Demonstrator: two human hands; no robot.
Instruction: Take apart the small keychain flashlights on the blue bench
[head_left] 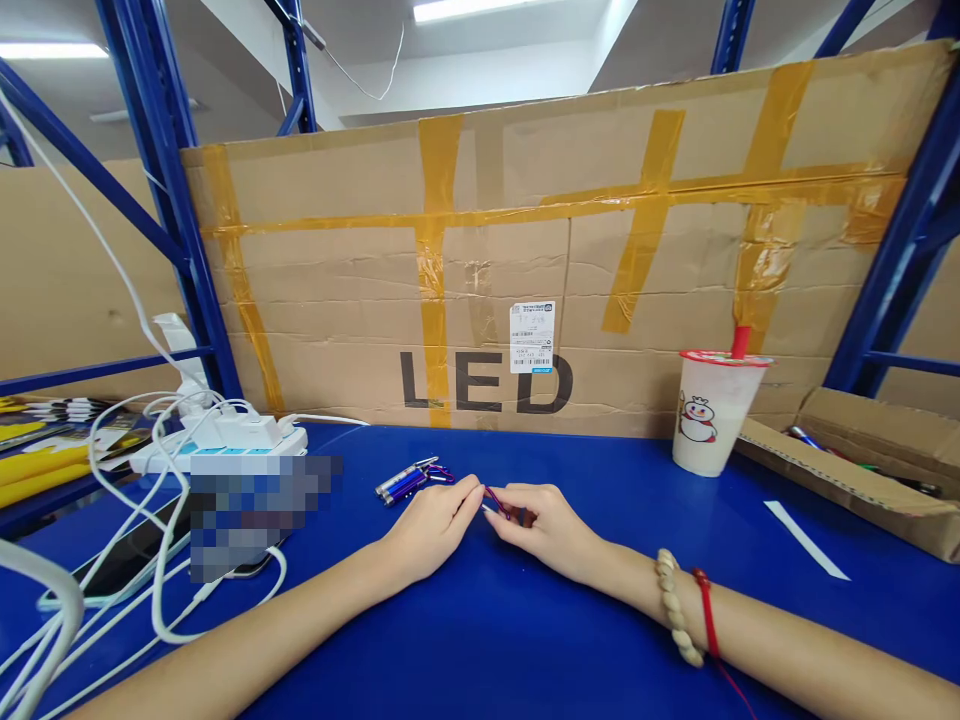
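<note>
As the right hand (553, 527) pinches something purple (495, 500), the left hand (433, 530) curls, hold unclear

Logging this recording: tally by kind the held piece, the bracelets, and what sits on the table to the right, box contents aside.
Purple piece in the right grip: 1
Bracelets: 2
Cup: 1
White strip: 1
Box: 1
Total: 6

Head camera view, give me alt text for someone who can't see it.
The right hand pinches a small purple piece over a blue table, the left hand close beside it. Small blue and purple cylinders lie just beyond; a white power strip with cables sits left, a drink cup right, and a taped cardboard panel reading LED stands behind.
</note>
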